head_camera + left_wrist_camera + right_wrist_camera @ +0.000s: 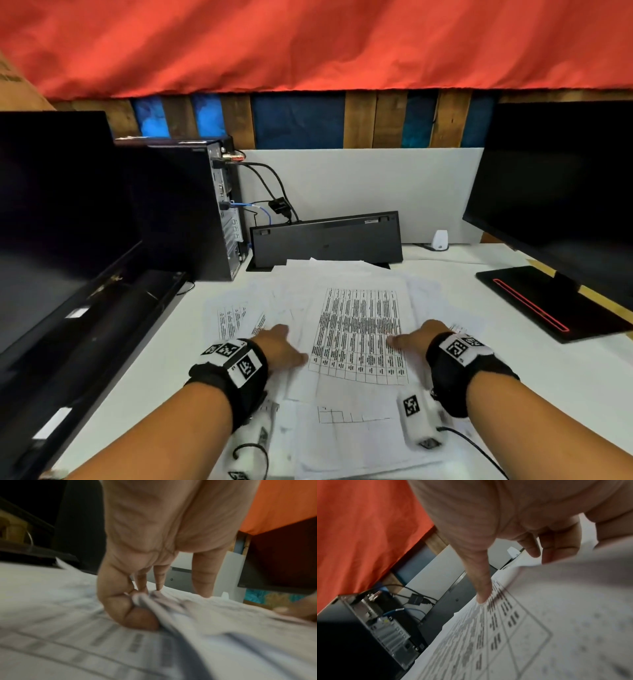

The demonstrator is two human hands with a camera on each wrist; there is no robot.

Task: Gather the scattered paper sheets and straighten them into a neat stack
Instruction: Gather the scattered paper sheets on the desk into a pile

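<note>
Nearest the person, white printed paper sheets [356, 442] overlap in a loose, fanned spread across the white bench [548, 394], some reaching toward the near edge. On top lies the sheet with a printed black-lined table [359, 335], set between the two hands.

The left hand [279, 347] rests at the left edge of that top sheet; in the left wrist view its curled little-finger side and fingertips [142, 586] press into a bunched ridge of paper [150, 601], so it grips and crumples the sheets rather than lying flat on them. The right hand [416, 337] is spread, fingers apart: its thumb tip [482, 597] presses on the printed table, and the other fingers hang just over a lifted, curling paper edge [573, 563] without clearly closing on it.

As a judgement, the risk lies in that left-side bunching: pushing inward while the paper buckles could crease sheets instead of sliding them. The lower sheets may also stay behind or skid off the near bench edge, since only the top layers are under the hands.

No container is visible, so nothing holds the papers but the bench itself.

Further back, a black keyboard [325, 240] stands on edge against the white partition panel [359, 181], touching the farthest sheets, with a black computer tower [178, 209] to the left and black monitors [561, 178] on both sides.
</note>
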